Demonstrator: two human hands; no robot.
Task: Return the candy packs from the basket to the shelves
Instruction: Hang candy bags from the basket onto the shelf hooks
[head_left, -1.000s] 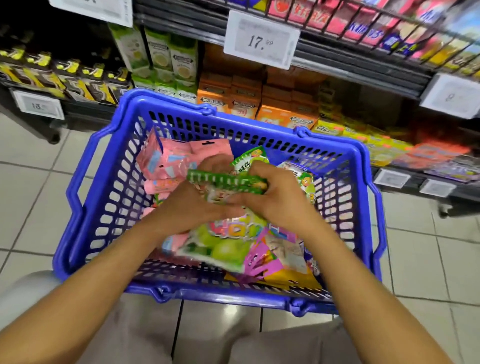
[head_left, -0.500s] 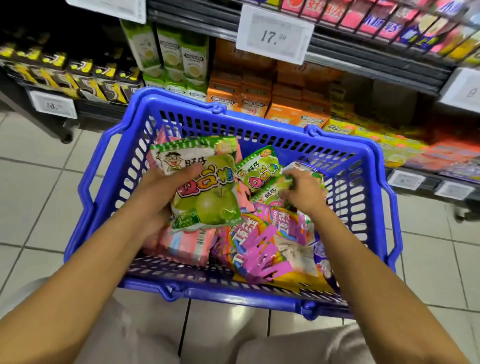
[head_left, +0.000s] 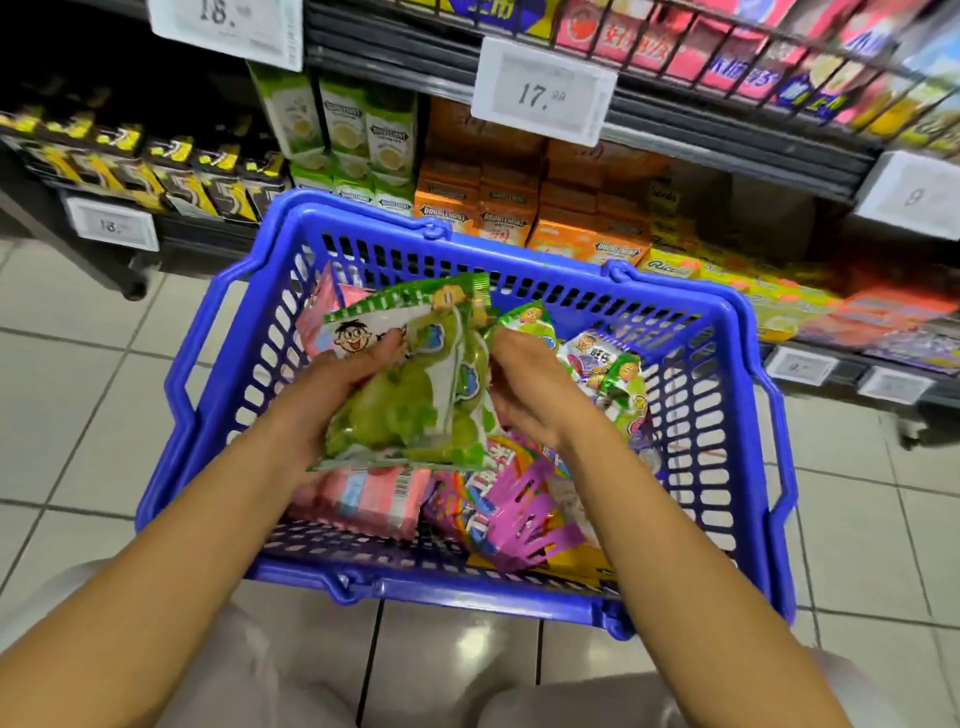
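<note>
A blue plastic basket (head_left: 218, 415) stands on the tiled floor in front of me. My left hand (head_left: 332, 384) grips a stack of green apple candy packs (head_left: 400, 410) from the left, thumb on the cartoon face. My right hand (head_left: 524, 389) pinches the right side of the same stack above the basket. Pink packs (head_left: 374, 499), a purple and pink pack (head_left: 524, 525) and more small green packs (head_left: 618, 379) lie in the basket.
Shelves (head_left: 727, 156) rise right behind the basket, with green and orange gum boxes (head_left: 467, 208), yellow and black packs at left, and price tags (head_left: 540, 98). Upper wire racks hold pink and purple packs. My knees are at the bottom edge.
The green packs rose higher above the basket. My right hand left the small packs at the right and came to the stack that my left hand holds.
</note>
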